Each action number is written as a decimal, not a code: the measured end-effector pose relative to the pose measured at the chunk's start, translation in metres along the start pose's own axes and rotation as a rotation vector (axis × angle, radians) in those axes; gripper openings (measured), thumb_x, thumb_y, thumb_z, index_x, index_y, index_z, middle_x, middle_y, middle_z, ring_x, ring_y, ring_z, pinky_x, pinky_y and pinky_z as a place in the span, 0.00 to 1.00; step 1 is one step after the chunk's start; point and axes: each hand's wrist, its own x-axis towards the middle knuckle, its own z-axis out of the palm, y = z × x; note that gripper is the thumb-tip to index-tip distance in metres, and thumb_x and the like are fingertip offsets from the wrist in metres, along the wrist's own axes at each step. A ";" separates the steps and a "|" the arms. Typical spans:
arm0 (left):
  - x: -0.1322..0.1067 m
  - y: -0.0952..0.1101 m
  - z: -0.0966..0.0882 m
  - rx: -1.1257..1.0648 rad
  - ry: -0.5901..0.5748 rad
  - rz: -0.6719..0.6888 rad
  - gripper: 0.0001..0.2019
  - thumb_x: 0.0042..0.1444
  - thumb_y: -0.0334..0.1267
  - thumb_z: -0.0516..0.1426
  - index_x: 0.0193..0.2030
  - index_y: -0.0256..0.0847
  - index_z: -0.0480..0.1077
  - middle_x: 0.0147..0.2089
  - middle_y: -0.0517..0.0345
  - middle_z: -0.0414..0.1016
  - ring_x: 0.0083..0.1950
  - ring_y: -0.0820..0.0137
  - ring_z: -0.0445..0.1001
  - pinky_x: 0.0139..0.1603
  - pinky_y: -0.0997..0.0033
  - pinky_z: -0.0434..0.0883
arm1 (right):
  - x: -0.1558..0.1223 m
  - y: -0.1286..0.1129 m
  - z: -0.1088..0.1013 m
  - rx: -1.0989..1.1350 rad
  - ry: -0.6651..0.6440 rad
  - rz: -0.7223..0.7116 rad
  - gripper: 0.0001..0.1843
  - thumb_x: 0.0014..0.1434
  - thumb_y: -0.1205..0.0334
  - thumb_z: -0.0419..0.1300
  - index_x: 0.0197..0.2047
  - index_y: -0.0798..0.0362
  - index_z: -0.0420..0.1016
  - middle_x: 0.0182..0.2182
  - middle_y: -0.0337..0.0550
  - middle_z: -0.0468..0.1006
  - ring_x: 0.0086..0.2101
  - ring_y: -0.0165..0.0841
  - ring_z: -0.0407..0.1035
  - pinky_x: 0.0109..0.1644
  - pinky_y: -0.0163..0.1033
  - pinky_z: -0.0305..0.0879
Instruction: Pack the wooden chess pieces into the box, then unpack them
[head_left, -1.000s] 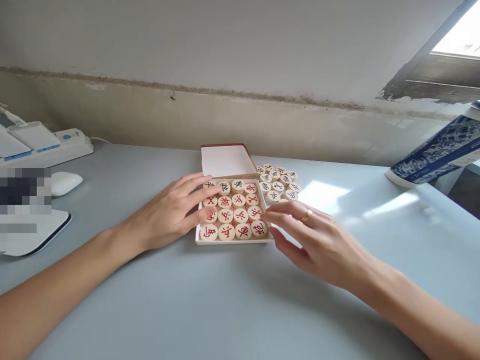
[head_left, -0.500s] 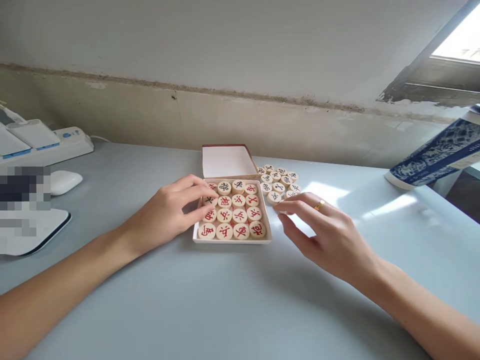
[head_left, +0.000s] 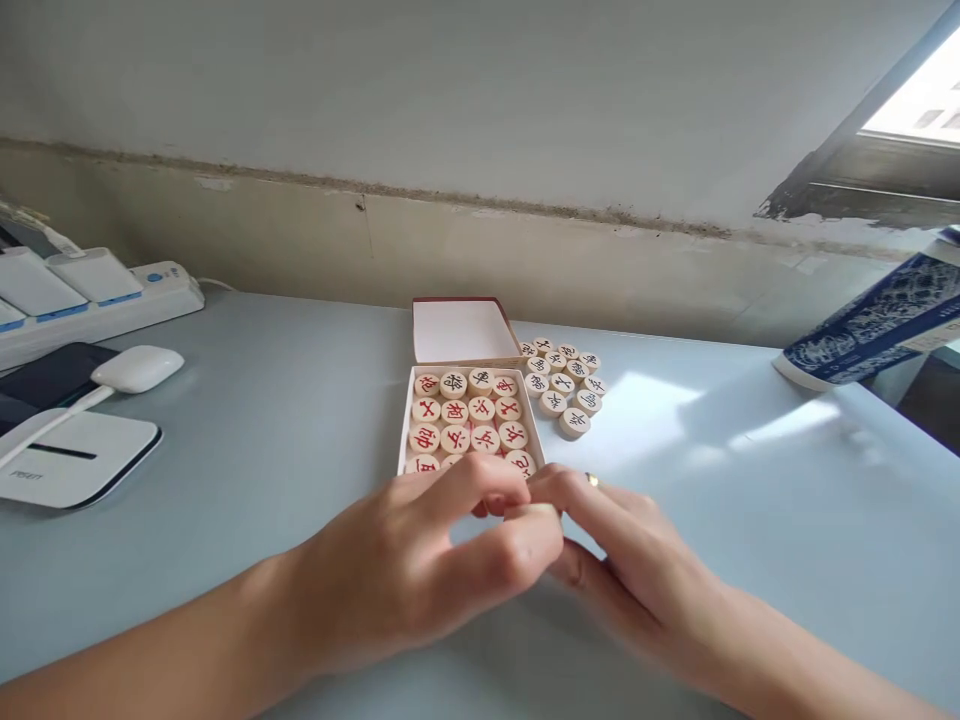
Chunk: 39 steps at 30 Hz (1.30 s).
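Note:
A shallow white box (head_left: 406, 420) on the grey table holds rows of round wooden chess pieces with red characters (head_left: 469, 425). Its lid (head_left: 461, 330) lies open-side up just behind it. Several loose pieces with black characters (head_left: 562, 385) lie to the right of the box. My left hand (head_left: 427, 575) and my right hand (head_left: 637, 560) meet in front of the box's near edge and cover its front row. Their fingertips are curled and pinched together. What they hold is hidden. A ring shows on my right hand.
At the left stand a white power strip with plugs (head_left: 97, 290), a white mouse (head_left: 139, 368), a dark phone (head_left: 45, 375) and a flat white device (head_left: 75, 460). A blue-and-white patterned object (head_left: 877, 320) overhangs the right edge. A wall runs behind the table.
Both hands have drawn back from the sides of the box toward me and come together at its near edge. The view has shifted slightly to the left and down.

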 end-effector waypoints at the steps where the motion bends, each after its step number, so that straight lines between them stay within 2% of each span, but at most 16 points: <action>1: 0.002 -0.003 0.001 -0.003 0.015 0.027 0.08 0.70 0.28 0.52 0.53 0.41 0.64 0.45 0.57 0.74 0.42 0.74 0.78 0.47 0.77 0.76 | -0.001 0.002 0.000 -0.045 -0.003 -0.028 0.09 0.77 0.63 0.46 0.41 0.50 0.62 0.30 0.40 0.74 0.27 0.30 0.68 0.30 0.33 0.67; 4: 0.007 -0.009 0.001 -0.006 0.025 0.085 0.06 0.70 0.28 0.54 0.52 0.34 0.65 0.41 0.55 0.78 0.38 0.71 0.77 0.43 0.74 0.75 | -0.002 0.009 -0.001 -0.128 -0.026 -0.109 0.07 0.73 0.68 0.47 0.42 0.50 0.61 0.31 0.40 0.73 0.28 0.31 0.68 0.31 0.34 0.67; 6: 0.009 -0.010 0.000 0.005 0.005 0.127 0.06 0.70 0.27 0.52 0.50 0.32 0.69 0.38 0.53 0.79 0.36 0.69 0.76 0.41 0.70 0.74 | -0.001 0.011 -0.001 -0.116 0.001 -0.110 0.07 0.71 0.72 0.47 0.47 0.52 0.62 0.32 0.41 0.75 0.29 0.31 0.69 0.32 0.34 0.68; 9: 0.009 -0.006 0.001 0.001 -0.008 0.169 0.14 0.70 0.25 0.48 0.40 0.32 0.74 0.33 0.50 0.79 0.35 0.65 0.76 0.37 0.67 0.73 | 0.001 0.010 0.000 -0.103 0.079 -0.096 0.13 0.70 0.75 0.45 0.55 0.54 0.60 0.34 0.42 0.76 0.30 0.30 0.70 0.34 0.33 0.69; 11: 0.009 -0.004 0.003 0.006 -0.015 0.181 0.18 0.69 0.24 0.47 0.33 0.33 0.75 0.29 0.51 0.77 0.32 0.65 0.74 0.32 0.66 0.70 | 0.001 0.007 0.003 -0.122 0.091 -0.117 0.10 0.72 0.74 0.46 0.52 0.53 0.61 0.34 0.41 0.74 0.29 0.30 0.69 0.34 0.33 0.69; 14: 0.009 -0.004 0.005 0.010 -0.049 0.228 0.18 0.66 0.23 0.48 0.28 0.34 0.75 0.25 0.53 0.73 0.27 0.67 0.69 0.26 0.66 0.65 | 0.000 0.004 0.006 -0.146 0.068 -0.149 0.08 0.73 0.72 0.46 0.45 0.51 0.60 0.30 0.38 0.72 0.27 0.29 0.65 0.31 0.33 0.65; 19: 0.007 -0.005 0.005 0.026 -0.057 0.326 0.16 0.61 0.24 0.51 0.28 0.34 0.76 0.22 0.56 0.70 0.23 0.68 0.63 0.21 0.65 0.60 | -0.005 0.009 0.006 -0.220 -0.038 -0.165 0.16 0.73 0.72 0.43 0.34 0.51 0.63 0.23 0.36 0.68 0.21 0.28 0.60 0.26 0.34 0.60; 22: 0.007 -0.004 0.005 0.021 -0.057 0.342 0.15 0.62 0.25 0.52 0.29 0.34 0.77 0.22 0.56 0.70 0.22 0.68 0.62 0.19 0.64 0.58 | -0.007 0.011 0.005 -0.260 -0.053 -0.158 0.18 0.73 0.72 0.42 0.32 0.52 0.63 0.21 0.36 0.68 0.20 0.28 0.59 0.24 0.35 0.59; 28: 0.004 -0.006 0.000 0.034 -0.065 0.367 0.11 0.61 0.26 0.53 0.31 0.34 0.76 0.23 0.57 0.70 0.22 0.69 0.64 0.19 0.64 0.59 | -0.005 0.007 0.005 -0.216 -0.023 -0.138 0.13 0.73 0.72 0.46 0.35 0.51 0.61 0.25 0.37 0.70 0.22 0.28 0.61 0.26 0.33 0.61; 31: 0.003 -0.007 -0.001 0.057 -0.070 0.382 0.11 0.62 0.27 0.53 0.32 0.35 0.76 0.25 0.56 0.73 0.23 0.70 0.66 0.20 0.64 0.63 | -0.005 0.008 0.004 -0.229 -0.029 -0.136 0.14 0.72 0.73 0.44 0.35 0.50 0.60 0.23 0.35 0.68 0.21 0.28 0.58 0.25 0.33 0.60; 34: 0.003 -0.008 -0.001 0.087 -0.070 0.371 0.12 0.62 0.27 0.53 0.29 0.37 0.74 0.23 0.58 0.72 0.21 0.71 0.64 0.19 0.65 0.61 | -0.004 0.012 0.002 -0.284 0.004 -0.158 0.15 0.72 0.73 0.43 0.34 0.50 0.60 0.22 0.34 0.66 0.20 0.28 0.56 0.24 0.33 0.58; 39: 0.003 -0.010 -0.001 0.078 -0.086 0.370 0.15 0.65 0.37 0.58 0.27 0.36 0.74 0.21 0.60 0.70 0.20 0.71 0.61 0.18 0.65 0.58 | -0.003 0.012 0.000 -0.276 0.016 -0.167 0.13 0.74 0.71 0.45 0.36 0.50 0.61 0.23 0.35 0.68 0.21 0.28 0.58 0.25 0.33 0.58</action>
